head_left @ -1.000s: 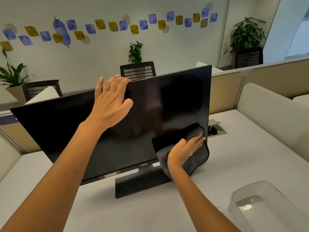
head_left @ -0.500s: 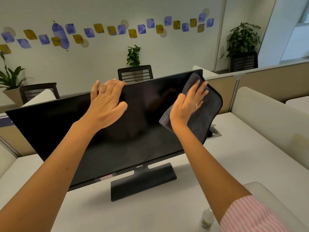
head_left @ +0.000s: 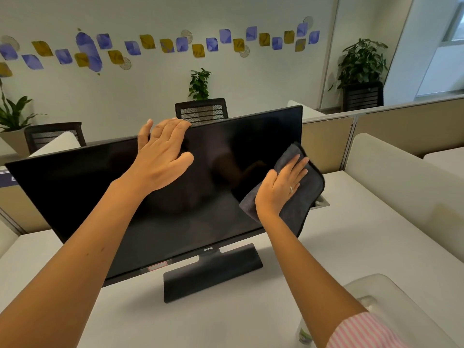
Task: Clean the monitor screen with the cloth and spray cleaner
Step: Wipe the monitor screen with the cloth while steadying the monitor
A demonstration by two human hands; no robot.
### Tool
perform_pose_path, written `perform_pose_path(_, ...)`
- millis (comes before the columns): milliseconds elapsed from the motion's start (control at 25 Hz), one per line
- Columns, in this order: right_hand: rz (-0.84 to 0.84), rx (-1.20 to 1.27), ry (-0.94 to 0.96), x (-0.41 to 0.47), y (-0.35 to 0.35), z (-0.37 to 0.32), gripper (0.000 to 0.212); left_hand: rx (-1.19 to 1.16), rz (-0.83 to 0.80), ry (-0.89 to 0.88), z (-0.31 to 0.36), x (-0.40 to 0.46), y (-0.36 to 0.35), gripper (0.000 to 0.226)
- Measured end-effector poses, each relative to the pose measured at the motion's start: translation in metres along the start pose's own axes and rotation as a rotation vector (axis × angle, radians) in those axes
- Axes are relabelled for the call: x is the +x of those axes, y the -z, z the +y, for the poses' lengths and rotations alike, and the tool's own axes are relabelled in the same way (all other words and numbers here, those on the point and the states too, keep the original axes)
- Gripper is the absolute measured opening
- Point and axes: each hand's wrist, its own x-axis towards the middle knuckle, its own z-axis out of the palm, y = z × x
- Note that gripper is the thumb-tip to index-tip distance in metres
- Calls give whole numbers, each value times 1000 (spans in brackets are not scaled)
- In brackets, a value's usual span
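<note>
A: Where is your left hand (head_left: 163,156) right now?

B: It sits at the top edge of the monitor (head_left: 100,197), near the middle. Your fingers (head_left: 173,125) hook over the top rim and your thumb lies flat on the dark screen, so the hand clasps the rim.

A: And your right hand (head_left: 281,187)?

B: It lies flat on the cloth (head_left: 303,197), fingers straight and close together, pressing the cloth against the right part of the screen, about halfway up. There is a ring on one finger. Part of the grey cloth hangs past the monitor's right edge.

A: Where does the monitor stand?

B: On the pale desk (head_left: 351,234), on its black base (head_left: 213,275), tilted back a little, with its left side nearer to you than its right.

A: Do you see the spray cleaner?

B: At the bottom edge, just beside your right forearm, a small clear bottle (head_left: 305,334) with a green label stands on the desk. Only part of it shows. A clear plastic tub (head_left: 391,295) sits at the lower right, behind your striped sleeve (head_left: 364,332).
</note>
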Motion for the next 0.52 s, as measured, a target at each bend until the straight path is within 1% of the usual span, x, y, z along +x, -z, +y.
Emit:
perform_pose_path(160,-65,67,-300,-34,-5,44,61,-9,4,-10,0,0,-1,53)
perform_pose_path(240,-78,72,-386,-47,-7,54,60,-13,4,-13,-2,0,-1,54)
perform_pose_path(360,-83,73,-420,-53,-9,55,60,-27,-4,-16,-4,0,1,54)
perform_pose_path(520,-83,43,-411,-61,-10,53,60,-76,-10,-18,-6,0,4,55)
